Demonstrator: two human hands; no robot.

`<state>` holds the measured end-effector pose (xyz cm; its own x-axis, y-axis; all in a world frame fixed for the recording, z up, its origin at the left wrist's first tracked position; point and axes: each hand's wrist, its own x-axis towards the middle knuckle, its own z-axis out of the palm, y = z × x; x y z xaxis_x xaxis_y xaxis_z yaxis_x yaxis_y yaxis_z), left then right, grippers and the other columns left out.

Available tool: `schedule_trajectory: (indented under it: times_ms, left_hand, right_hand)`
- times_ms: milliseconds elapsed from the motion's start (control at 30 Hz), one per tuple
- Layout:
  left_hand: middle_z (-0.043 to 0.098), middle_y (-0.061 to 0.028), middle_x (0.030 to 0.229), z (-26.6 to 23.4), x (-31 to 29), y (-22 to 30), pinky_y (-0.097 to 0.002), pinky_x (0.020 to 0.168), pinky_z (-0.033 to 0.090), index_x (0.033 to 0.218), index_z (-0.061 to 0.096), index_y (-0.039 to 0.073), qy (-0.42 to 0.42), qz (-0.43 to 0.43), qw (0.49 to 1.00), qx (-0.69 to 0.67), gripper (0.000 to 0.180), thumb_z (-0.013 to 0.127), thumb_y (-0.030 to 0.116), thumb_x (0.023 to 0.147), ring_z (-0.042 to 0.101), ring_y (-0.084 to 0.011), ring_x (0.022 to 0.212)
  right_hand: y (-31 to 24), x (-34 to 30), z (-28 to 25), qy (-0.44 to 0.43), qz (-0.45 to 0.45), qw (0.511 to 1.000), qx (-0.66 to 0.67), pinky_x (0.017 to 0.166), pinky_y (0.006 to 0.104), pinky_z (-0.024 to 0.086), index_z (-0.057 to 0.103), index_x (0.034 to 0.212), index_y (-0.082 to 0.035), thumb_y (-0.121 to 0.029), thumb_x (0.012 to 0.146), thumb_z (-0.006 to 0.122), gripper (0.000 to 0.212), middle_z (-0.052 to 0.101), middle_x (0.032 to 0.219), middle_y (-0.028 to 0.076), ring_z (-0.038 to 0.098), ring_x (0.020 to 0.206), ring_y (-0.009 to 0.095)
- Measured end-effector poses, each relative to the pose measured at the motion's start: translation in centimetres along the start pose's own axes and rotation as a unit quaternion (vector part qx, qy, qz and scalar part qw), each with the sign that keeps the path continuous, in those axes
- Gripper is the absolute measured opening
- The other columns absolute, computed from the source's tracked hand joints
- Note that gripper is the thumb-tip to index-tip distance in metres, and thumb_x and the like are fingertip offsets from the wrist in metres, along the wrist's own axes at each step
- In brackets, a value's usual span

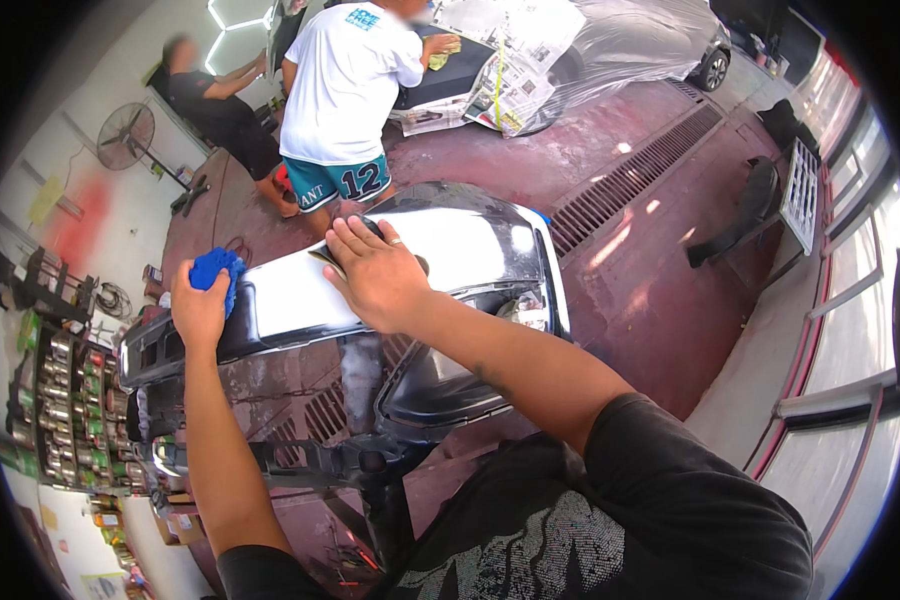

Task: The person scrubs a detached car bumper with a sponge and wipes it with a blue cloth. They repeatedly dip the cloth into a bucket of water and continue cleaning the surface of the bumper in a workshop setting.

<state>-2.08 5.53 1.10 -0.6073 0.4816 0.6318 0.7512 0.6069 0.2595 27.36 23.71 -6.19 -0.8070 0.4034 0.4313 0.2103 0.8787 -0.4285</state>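
A glossy black and silver-white car bumper (290, 302) lies across in front of me, raised off the floor on a dark stand (382, 500). My left hand (199, 312) is closed round a bunched blue cloth (218, 270) at the bumper's left part. On the bumper's bright upper face, my right hand (378, 278) lies with outstretched fingers over a dark flat sanding pad (322, 256). Most of that pad is hidden under the fingers; only its edges show.
Beyond the bumper, a person in a white shirt (340, 85) bends over a panel with a yellow cloth. Another person (215, 105) stands farther left. A plastic-covered car (640, 45), floor grate (635, 155), fan (126, 136), can shelf (70, 400) and white rack (798, 195) surround me.
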Motion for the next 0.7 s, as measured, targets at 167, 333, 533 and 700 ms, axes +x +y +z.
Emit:
schedule_trajectory:
  times_ms: [167,333,533,700]
  left_hand:
    - [0.073,-0.0217,0.127,0.7,0.3,0.2,-0.0467,0.104,0.053,0.131,0.068,0.001,-0.013,-0.009,1.0,-0.008,0.059,0.086,0.039,0.089,0.071,-0.0389,0.117]
    - [0.073,-0.0221,0.125,-0.4,-0.2,0.0,-0.0463,0.103,0.054,0.13,0.068,0.002,-0.014,-0.02,1.0,0.005,0.058,0.086,0.038,0.088,0.071,-0.0393,0.116]
    - [0.072,-0.0216,0.124,0.6,0.5,-0.5,-0.0477,0.101,0.054,0.128,0.068,0.002,-0.029,-0.021,0.999,-0.016,0.057,0.087,0.038,0.087,0.07,-0.0406,0.114]
    - [0.073,-0.0216,0.123,0.9,0.7,-2.3,-0.0472,0.1,0.054,0.127,0.068,0.002,-0.02,-0.016,0.999,-0.022,0.057,0.087,0.037,0.087,0.071,-0.0399,0.114]
  right_hand:
    - [13.4,-13.1,0.2,0.033,0.218,0.973,0.065,0.137,0.0596,0.017,0.037,0.174,-0.008,-0.044,0.12,0.037,0.065,0.031,0.183,0.015,0.021,0.172,0.03]
    - [15.8,-16.1,-1.4,0.137,0.258,0.945,0.149,0.135,0.0529,0.025,0.042,0.168,0.004,-0.04,0.122,0.039,0.064,0.039,0.176,0.027,0.032,0.167,0.04]
    - [5.1,-13.4,1.5,0.048,0.162,0.985,0.016,0.136,0.0541,0.024,0.044,0.167,0.003,-0.039,0.118,0.048,0.065,0.04,0.176,0.026,0.035,0.166,0.038]
    - [0.7,-12.6,0.9,0.049,0.042,0.998,0.008,0.136,0.0567,0.023,0.04,0.17,-0.002,-0.04,0.116,0.052,0.068,0.039,0.178,0.021,0.034,0.167,0.035]
